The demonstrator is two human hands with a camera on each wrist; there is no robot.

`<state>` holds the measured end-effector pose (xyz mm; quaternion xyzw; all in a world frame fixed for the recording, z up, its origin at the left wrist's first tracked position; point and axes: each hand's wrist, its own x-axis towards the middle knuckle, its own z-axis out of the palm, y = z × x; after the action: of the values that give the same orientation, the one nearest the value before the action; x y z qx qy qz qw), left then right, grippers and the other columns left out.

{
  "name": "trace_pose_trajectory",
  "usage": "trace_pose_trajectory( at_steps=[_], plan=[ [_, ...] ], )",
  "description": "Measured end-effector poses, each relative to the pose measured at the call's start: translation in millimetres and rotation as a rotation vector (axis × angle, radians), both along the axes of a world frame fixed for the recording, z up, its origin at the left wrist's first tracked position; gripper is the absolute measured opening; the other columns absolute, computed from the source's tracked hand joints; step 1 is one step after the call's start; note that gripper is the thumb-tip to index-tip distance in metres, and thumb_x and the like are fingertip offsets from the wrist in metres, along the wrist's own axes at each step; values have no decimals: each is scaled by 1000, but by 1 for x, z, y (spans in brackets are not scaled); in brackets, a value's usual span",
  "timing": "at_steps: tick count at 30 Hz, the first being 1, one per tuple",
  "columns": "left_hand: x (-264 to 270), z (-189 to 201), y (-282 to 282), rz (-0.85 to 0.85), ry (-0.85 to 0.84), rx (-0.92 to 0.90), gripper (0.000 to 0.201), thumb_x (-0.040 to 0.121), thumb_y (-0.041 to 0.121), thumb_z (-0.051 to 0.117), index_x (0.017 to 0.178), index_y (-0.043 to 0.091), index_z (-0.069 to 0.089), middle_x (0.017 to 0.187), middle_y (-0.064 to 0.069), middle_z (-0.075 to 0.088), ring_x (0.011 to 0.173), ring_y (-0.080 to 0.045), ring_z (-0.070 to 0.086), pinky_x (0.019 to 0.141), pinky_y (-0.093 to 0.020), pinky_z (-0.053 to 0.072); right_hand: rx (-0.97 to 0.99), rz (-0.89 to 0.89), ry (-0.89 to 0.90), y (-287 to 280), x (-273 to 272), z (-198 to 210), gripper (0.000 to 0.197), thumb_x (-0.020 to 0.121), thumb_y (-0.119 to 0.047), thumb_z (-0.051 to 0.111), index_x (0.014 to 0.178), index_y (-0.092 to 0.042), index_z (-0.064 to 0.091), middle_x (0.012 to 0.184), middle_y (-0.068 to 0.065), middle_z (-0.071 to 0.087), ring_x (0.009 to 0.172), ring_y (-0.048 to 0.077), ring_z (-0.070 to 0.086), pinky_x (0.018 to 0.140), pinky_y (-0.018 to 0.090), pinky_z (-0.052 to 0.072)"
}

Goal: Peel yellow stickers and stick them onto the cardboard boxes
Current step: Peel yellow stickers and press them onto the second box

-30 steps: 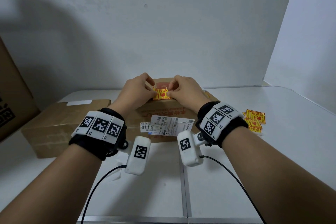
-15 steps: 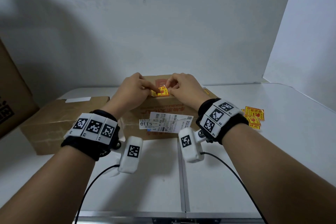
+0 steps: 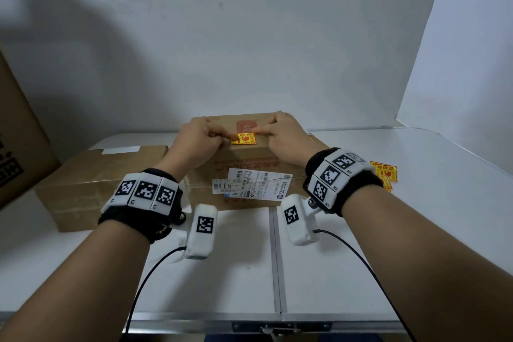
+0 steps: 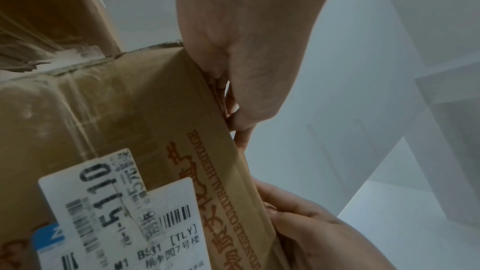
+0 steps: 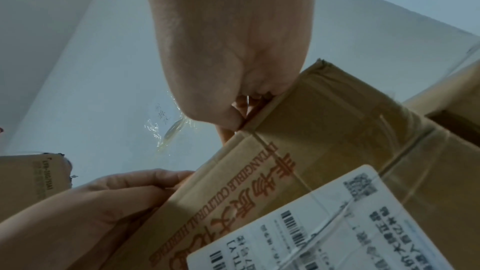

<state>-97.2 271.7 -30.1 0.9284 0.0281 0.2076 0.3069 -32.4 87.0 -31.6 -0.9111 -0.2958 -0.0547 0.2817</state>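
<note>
Both forefingers flat on yellow sticker (image 3: 244,138) atop cardboard box (image 3: 249,155), sticker hidden from wrist views.

Three cardboard boxes (image 3: 249,158); one yellow sticker (image 3: 244,138) stuck (loose pile (image 3: 384,172) uncountable).

The brown corrugated cardboard box (image 3: 249,153) looks matt, with glossy clear tape (image 5: 405,130) banding its side. A white paper shipping label (image 3: 252,183) wrinkles slightly. The small yellow-and-red paper sticker (image 3: 244,138) has a faint sheen. The smooth white worktop (image 3: 361,244) carries a metal edge strip (image 3: 277,325).
</note>
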Motion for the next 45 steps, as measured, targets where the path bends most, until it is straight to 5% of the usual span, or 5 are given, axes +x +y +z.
trace_pose_trajectory(
  at_steps=[11,18,25,36,45],
  plan=[
    [0,-1,2,-6,12,22,29,91,15,59,88,40,74,106,5,56,102,-17,52,82,-28,41,-498,5,-435,10,-13,10,26,98,-17,44,113,-17,65,114,5,50,103,23,52,76,31,37],
    [-7,-2,14,-42,16,-32,36,91,11,56,81,42,71,110,6,58,107,-16,53,90,-29,42,-370,-32,-275,1,-12,17,29,87,-10,44,89,-14,73,95,4,55,89,28,59,85,43,48],
    [-3,-7,20,-51,-8,-42,34,91,13,58,80,42,73,117,4,58,108,-17,52,92,-30,44,-464,31,-279,6,-10,16,42,96,-23,40,134,-34,54,128,3,49,116,27,48,99,40,40],
    [-3,-8,20,-61,-9,-78,36,89,10,57,81,41,73,111,2,60,104,-17,55,94,-33,45,-262,12,-166,24,-19,21,36,96,-8,42,125,-19,60,130,3,51,115,24,52,73,20,35],
    [-1,-13,22,-36,-39,-9,29,90,13,57,93,35,76,114,1,59,104,-17,54,86,-27,41,-292,41,-228,38,-25,5,30,99,-17,39,120,-22,61,113,1,44,111,21,41,97,42,37]
  ],
)
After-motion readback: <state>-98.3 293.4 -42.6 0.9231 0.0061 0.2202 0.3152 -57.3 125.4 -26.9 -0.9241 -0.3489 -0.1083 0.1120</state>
